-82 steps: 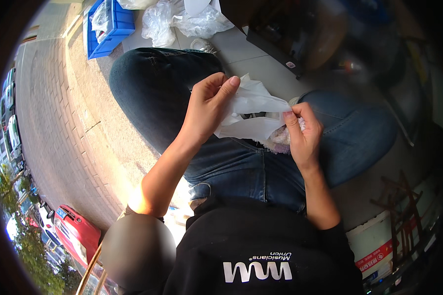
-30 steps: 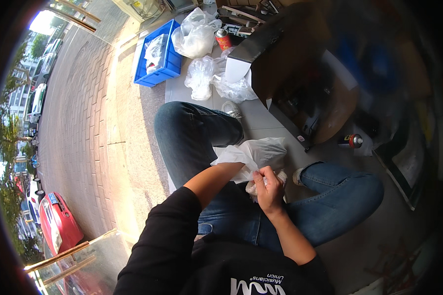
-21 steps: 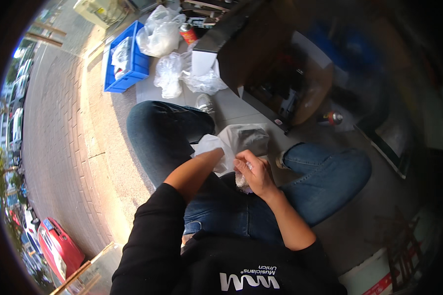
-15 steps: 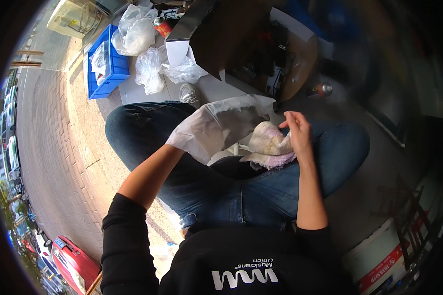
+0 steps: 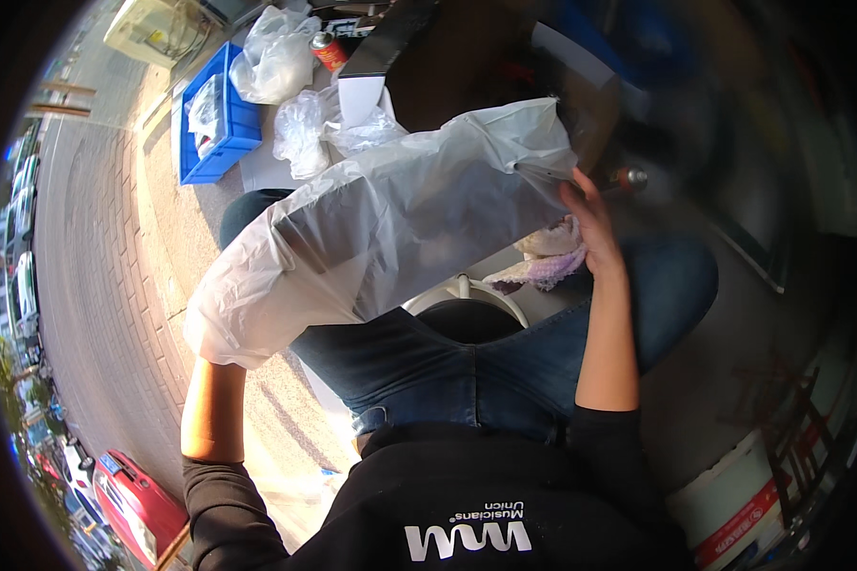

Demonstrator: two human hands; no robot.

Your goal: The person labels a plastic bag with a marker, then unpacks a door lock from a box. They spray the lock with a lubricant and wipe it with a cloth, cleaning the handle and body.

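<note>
Head view, centre-right: right hand (image 5: 595, 226) clutches cloth (image 5: 554, 262), fingertips apparently bracing plastic bag (image 5: 419, 205); left hand inside, grip hidden.

Across the chest of my black sweatshirt (image 5: 419, 485) stands a bold white letter mark (image 5: 468, 541), with two short lines of small white lettering (image 5: 490, 512) on its waist side, all upside down to me. Low on my right, a white board (image 5: 719, 476) bears a red strip (image 5: 731, 530) with pale characters. The red car (image 5: 145, 509) on my left carries a blue plate (image 5: 111, 463), too small to read. The red can (image 5: 328, 50) ahead shows printing I cannot make out.
</note>
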